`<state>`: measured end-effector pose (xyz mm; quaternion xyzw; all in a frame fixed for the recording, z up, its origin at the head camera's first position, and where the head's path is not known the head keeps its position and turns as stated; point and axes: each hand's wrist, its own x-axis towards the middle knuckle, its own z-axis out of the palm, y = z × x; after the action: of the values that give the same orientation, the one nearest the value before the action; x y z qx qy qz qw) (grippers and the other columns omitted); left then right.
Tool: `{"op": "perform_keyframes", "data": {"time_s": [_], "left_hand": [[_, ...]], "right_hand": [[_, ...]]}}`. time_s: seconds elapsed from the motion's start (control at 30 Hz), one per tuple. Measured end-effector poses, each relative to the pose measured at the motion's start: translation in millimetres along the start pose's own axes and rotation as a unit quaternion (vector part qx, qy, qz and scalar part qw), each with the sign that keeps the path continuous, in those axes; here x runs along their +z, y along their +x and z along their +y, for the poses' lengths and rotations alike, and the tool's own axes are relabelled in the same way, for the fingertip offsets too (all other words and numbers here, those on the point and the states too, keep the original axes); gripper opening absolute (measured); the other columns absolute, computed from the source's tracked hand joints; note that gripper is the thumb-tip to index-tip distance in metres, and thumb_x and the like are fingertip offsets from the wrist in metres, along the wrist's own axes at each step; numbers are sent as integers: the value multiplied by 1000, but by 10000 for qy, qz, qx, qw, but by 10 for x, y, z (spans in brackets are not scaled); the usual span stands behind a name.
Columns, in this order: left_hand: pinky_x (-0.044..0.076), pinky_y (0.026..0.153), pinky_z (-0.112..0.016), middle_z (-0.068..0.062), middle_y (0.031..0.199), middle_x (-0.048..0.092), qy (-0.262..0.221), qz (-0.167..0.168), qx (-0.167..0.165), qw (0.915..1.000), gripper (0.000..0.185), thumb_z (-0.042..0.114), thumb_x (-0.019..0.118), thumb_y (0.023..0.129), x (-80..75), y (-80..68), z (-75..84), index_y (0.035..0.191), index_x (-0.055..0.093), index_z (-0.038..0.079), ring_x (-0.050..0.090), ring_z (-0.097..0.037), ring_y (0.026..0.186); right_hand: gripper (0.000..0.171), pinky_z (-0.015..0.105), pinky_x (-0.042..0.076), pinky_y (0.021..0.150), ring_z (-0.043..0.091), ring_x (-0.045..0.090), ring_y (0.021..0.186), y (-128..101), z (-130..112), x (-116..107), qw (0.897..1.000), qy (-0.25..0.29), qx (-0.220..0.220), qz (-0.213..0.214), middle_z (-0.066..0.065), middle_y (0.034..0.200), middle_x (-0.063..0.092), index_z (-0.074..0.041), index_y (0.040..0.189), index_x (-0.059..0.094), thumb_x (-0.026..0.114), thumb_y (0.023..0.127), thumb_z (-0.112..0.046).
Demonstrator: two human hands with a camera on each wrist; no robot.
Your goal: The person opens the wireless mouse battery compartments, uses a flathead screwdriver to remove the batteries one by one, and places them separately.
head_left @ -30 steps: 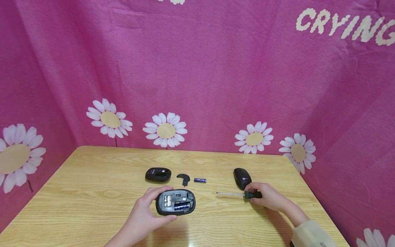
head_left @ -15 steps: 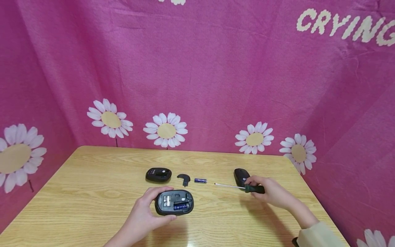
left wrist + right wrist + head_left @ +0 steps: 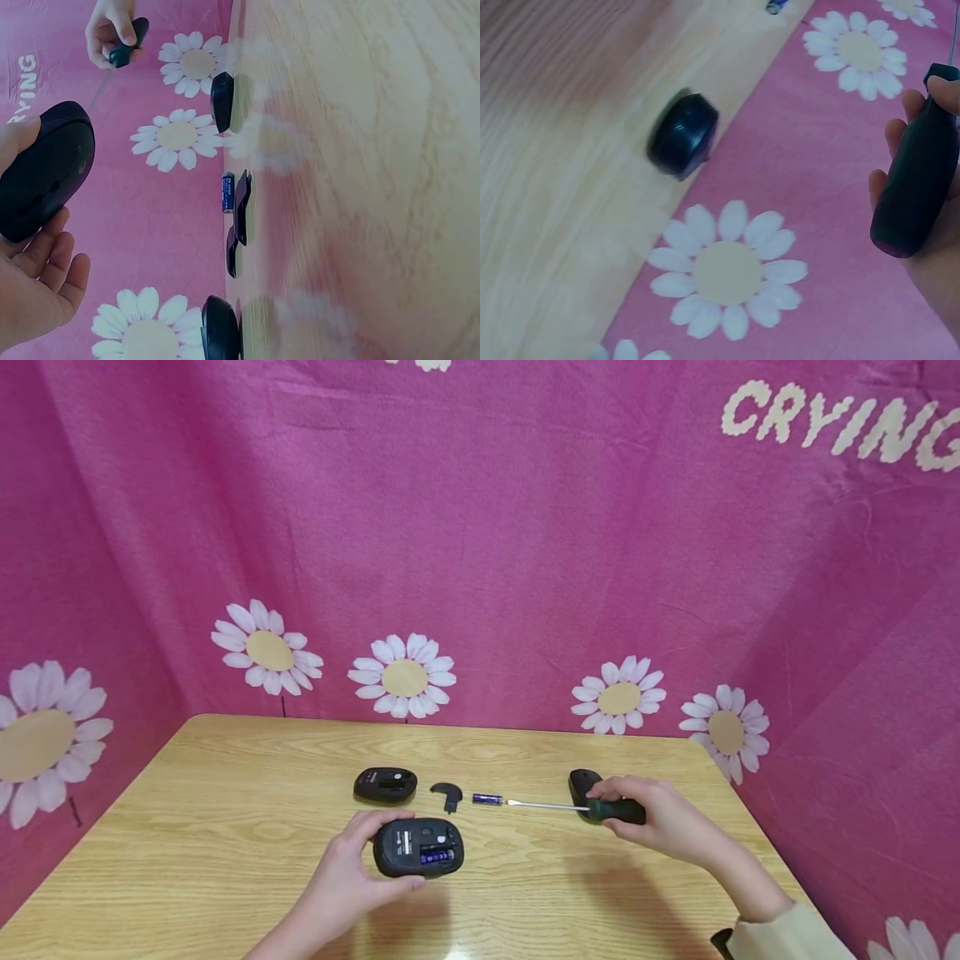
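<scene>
The left hand (image 3: 341, 881) curls its fingers and thumb around an upturned black mouse (image 3: 417, 847), lifted just off the table (image 3: 225, 827) near its front edge, the open underside showing a battery in its bay. The forearm comes in from the front edge. The right hand (image 3: 660, 827) grips the dark green handle of a screwdriver (image 3: 592, 810), held level above the table towards its right edge, the shaft pointing at a loose battery (image 3: 487, 798). Towards the middle of the table lie a second mouse (image 3: 385, 784), a small black cover (image 3: 447, 792) and, behind the right hand, a third mouse (image 3: 581, 785).
</scene>
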<state>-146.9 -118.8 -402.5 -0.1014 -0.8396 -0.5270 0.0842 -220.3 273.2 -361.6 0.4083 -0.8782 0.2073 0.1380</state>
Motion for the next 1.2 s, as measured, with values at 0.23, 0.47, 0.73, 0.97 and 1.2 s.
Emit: {"op": "perform_keyframes", "data": {"time_s": [0.23, 0.47, 0.73, 0.97, 1.2], "left_hand": [[38, 100, -47, 9, 111, 59, 155, 26, -15, 9999, 67, 25, 92, 55, -5, 30, -10, 115, 62, 28, 55, -13, 106], [41, 98, -47, 9, 111, 60, 400, 151, 432, 9982, 66, 25, 92, 54, -7, 55, -14, 113, 62, 26, 54, -13, 109], [41, 98, -48, 16, 113, 60, 450, 152, 718, 9963, 67, 22, 92, 53, -12, 76, -16, 113, 62, 25, 50, -12, 114], [41, 98, -47, 20, 112, 59, 435, 54, 842, 9955, 67, 22, 92, 53, -13, 84, 29, 112, 61, 31, 48, -9, 115], [43, 97, -47, 19, 112, 59, 647, -13, 892, 9939, 68, 27, 92, 53, -24, 91, 44, 112, 60, 31, 49, -9, 113]], "right_hand": [[41, 19, 51, 69, 3, 60, 79, 82, -185, -41, 9986, -39, -481, 195, -12, 93, 67, -20, 108, 64, 78, 71, -7], [41, 16, 50, 71, 2, 60, 79, 124, -349, -9, 9969, 90, -755, 191, -10, 95, 67, -22, 110, 64, 78, 73, -11], [37, 15, 51, 72, 2, 62, 82, 155, -436, 62, 9946, 120, -1016, 159, -10, 100, 67, -21, 109, 64, 77, 76, -14], [38, 17, 52, 74, 2, 62, 85, 163, -469, 128, 9938, 141, -1104, 67, -11, 101, 67, -21, 108, 65, 78, 74, -11], [35, 18, 51, 73, 3, 62, 88, 165, -478, 171, 9927, 99, -1199, 18, -10, 102, 67, -22, 109, 64, 77, 77, -16]]}}
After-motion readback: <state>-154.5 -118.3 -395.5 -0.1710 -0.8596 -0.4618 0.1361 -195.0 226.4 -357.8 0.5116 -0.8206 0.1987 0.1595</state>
